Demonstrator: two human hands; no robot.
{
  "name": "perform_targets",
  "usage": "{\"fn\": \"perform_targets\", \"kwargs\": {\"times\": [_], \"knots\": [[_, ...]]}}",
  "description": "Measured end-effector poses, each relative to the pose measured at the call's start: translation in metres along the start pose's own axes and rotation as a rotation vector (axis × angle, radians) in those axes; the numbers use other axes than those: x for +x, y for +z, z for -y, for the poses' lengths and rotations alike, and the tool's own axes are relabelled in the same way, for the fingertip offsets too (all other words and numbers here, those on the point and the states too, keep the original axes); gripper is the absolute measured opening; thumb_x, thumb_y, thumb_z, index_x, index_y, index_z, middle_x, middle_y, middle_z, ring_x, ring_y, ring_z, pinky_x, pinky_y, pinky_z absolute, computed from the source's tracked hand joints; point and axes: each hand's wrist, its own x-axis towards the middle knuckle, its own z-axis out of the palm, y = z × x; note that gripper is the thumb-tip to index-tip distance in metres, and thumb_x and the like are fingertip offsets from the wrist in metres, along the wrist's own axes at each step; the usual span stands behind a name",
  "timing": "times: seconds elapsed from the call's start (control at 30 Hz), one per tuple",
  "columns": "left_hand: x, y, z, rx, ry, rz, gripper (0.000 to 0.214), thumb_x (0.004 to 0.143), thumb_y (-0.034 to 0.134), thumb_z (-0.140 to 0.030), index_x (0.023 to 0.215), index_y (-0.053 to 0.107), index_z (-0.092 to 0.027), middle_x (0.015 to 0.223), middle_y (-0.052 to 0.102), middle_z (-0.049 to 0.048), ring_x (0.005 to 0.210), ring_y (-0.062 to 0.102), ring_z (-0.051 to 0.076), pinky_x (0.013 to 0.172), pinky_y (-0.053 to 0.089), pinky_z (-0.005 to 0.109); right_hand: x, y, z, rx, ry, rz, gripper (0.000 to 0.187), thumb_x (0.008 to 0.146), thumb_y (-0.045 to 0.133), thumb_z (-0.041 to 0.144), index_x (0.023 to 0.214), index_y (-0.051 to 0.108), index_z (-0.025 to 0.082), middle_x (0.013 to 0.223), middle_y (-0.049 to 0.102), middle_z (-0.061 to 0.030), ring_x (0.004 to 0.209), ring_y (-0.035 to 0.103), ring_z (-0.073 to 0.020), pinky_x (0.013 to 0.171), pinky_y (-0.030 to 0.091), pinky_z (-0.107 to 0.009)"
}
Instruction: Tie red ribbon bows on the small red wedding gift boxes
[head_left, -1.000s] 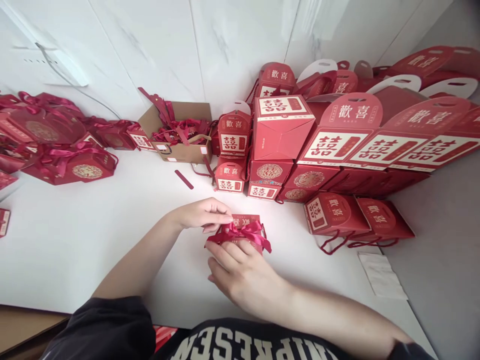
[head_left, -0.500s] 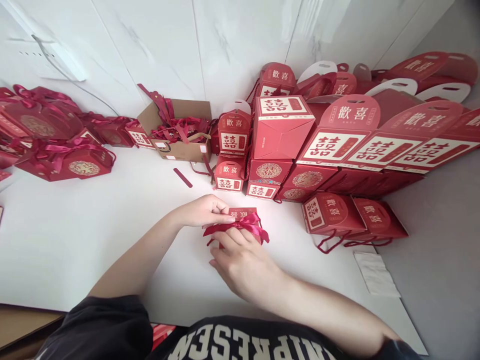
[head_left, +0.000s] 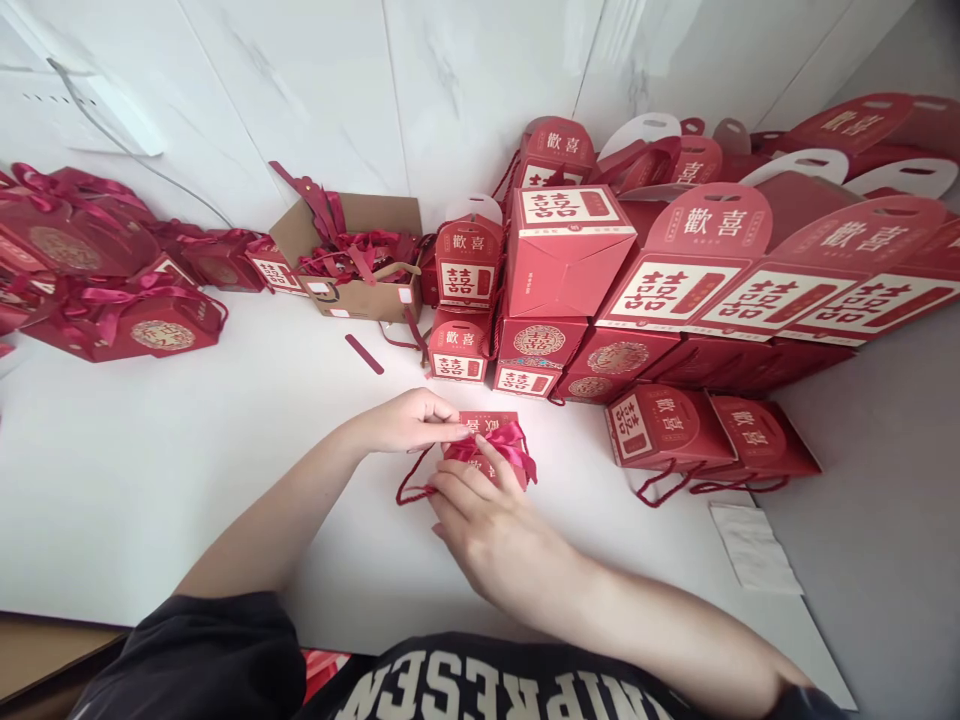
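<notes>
At the far left, several red boxes (head_left: 169,333) are sitting in a pile, bows showing on them, so those are looking finished. Next, a cardboard box (head_left: 367,298) is holding a tangle of ribbons (head_left: 360,250), and a dark red strip (head_left: 364,354) is lying on the white table (head_left: 165,470) in front. Towards the middle, the left hand (head_left: 409,420) is bending its fingers inward, thumb and forefinger closing in a pinch on the left side of a bow (head_left: 514,442). That bow is lying across a small red box (head_left: 489,420), which is resting on the table between both hands, a cord loop (head_left: 411,500) hanging out leftward. The bow is appearing formed; its knot is hiding under fingertips. The right hand (head_left: 484,510) is draping half-bent, slightly parted fingers over box and bow; whether its thumb is gripping, I cannot tell. Rightward, stacked boxes (head_left: 540,270) are standing, their visible fronts showing no bows
</notes>
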Motion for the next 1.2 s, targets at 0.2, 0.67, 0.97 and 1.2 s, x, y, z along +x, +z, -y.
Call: {"fn": "perform_targets", "kwargs": {"times": [0.2, 0.67, 0.97, 1.2], "knots": [[0.002, 0.005, 0.001, 0.012, -0.005, 0.039, 0.041, 0.089, 0.052, -0.049, 0.067, 0.053, -0.014, 0.047, 0.041, -0.0043, 0.043, 0.035, 0.006, 0.043, 0.026, 0.02, -0.003, -0.009, -0.009, 0.096, -0.046, -0.056, 0.02, 0.096, 0.046, 0.019, 0.081, 0.058, 0.015, 0.076, 0.059, -0.0034, 0.076, 0.054, -0.0172, 0.09, 0.045, -0.037], [0.008, 0.008, 0.009, -0.11, 0.014, -0.054, 0.043, 0.083, 0.058, -0.05, 0.062, 0.053, -0.013, 0.054, 0.039, -0.0035, 0.049, 0.033, 0.007, 0.044, 0.025, 0.021, 0.025, 0.009, -0.003, -0.135, 0.196, -0.01, 0.008, 0.082, 0.058, 0.011, 0.078, 0.065, 0.012, 0.093, 0.063, -0.0139, 0.089, 0.053, -0.0275, 0.07, 0.039, -0.038], [0.008, 0.013, 0.008, 0.15, 0.053, -0.265, 0.046, 0.084, 0.056, -0.052, 0.058, 0.049, -0.014, 0.053, 0.041, -0.0034, 0.051, 0.037, 0.008, 0.047, 0.024, 0.022, -0.018, -0.021, -0.037, 0.309, 0.0, -0.244, 0.014, 0.093, 0.056, 0.015, 0.102, 0.066, 0.017, 0.089, 0.071, -0.0032, 0.083, 0.059, -0.0162, 0.077, 0.038, -0.033], [0.008, 0.017, 0.006, 0.222, 0.01, -0.286, 0.045, 0.083, 0.058, -0.05, 0.058, 0.046, -0.015, 0.054, 0.04, -0.0043, 0.052, 0.035, 0.008, 0.049, 0.023, 0.022, -0.044, -0.01, -0.053, 0.351, -0.144, -0.105, 0.014, 0.093, 0.053, 0.011, 0.101, 0.064, 0.014, 0.086, 0.072, -0.004, 0.08, 0.06, -0.0163, 0.076, 0.04, -0.034]]}}
